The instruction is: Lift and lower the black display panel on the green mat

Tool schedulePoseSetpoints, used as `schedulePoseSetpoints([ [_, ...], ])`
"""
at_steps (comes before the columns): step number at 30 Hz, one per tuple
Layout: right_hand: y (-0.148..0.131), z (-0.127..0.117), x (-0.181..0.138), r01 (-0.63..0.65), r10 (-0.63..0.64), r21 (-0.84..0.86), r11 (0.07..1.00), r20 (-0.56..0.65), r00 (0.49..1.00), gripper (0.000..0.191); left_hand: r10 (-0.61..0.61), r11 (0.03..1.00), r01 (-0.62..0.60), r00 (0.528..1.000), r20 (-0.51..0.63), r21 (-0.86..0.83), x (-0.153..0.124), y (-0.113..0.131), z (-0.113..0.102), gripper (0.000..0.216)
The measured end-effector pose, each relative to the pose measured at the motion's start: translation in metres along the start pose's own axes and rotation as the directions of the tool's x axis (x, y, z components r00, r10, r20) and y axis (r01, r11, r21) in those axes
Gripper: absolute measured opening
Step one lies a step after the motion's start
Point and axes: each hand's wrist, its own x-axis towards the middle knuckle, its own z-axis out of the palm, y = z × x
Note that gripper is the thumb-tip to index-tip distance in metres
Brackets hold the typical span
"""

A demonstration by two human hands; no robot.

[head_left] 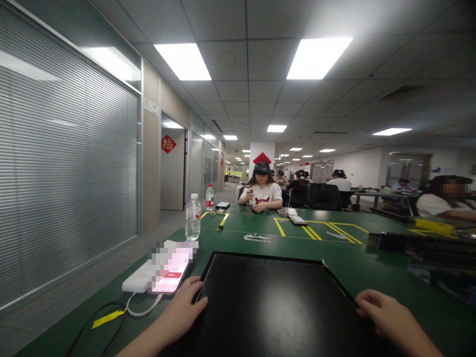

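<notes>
A large flat black screen (260,297) with a thin dark frame lies face up in front of me, its lower end running out of the picture. My left hand (188,307) is closed on its left edge, the thumb on top and the fingers along the side. At the opposite edge, my right hand (385,315) holds the frame with curled fingers, their tips partly hidden. A small light strip sticks up at the screen's far right corner. Beside my left hand lies a lit phone (169,282) with a white cable plugged in, next to a white power bank (136,281).
The green table (223,243) carries yellow tape lines. A clear water bottle (193,218) stands far left, with small silvery pieces (256,238) beyond the screen. Dark stacked parts (409,248) crowd the right. Opposite sits a person (266,193) holding a tool.
</notes>
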Motion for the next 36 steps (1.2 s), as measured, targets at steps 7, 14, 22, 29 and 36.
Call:
schedulePoseSetpoints([
  [7,-0.002,-0.003,-0.002,0.012,-0.012,0.001,1.0,0.01,1.0,0.033,0.077,0.985,-0.079,0.997,0.023,0.154,-0.003,0.004,-0.008,0.049],
  [14,0.0,-0.004,0.001,-0.011,0.011,-0.003,1.0,0.031,0.999,0.029,0.015,0.969,-0.023,0.999,0.036,0.245,-0.004,0.006,-0.007,0.059],
  [22,-0.001,-0.006,-0.002,0.006,-0.007,0.017,1.0,0.032,0.999,0.027,0.025,1.0,-0.025,0.999,0.024,0.014,-0.006,0.007,-0.011,0.06],
  [29,0.003,-0.003,0.002,0.022,-0.023,0.006,1.0,0.031,0.999,0.029,0.014,0.986,-0.027,0.997,-0.075,-0.167,-0.003,0.001,-0.011,0.052],
  [36,0.006,0.0,0.009,0.0,0.001,-0.042,0.999,0.022,1.0,0.033,-0.114,0.729,0.069,0.993,-0.022,-0.681,0.004,0.001,-0.009,0.06],
])
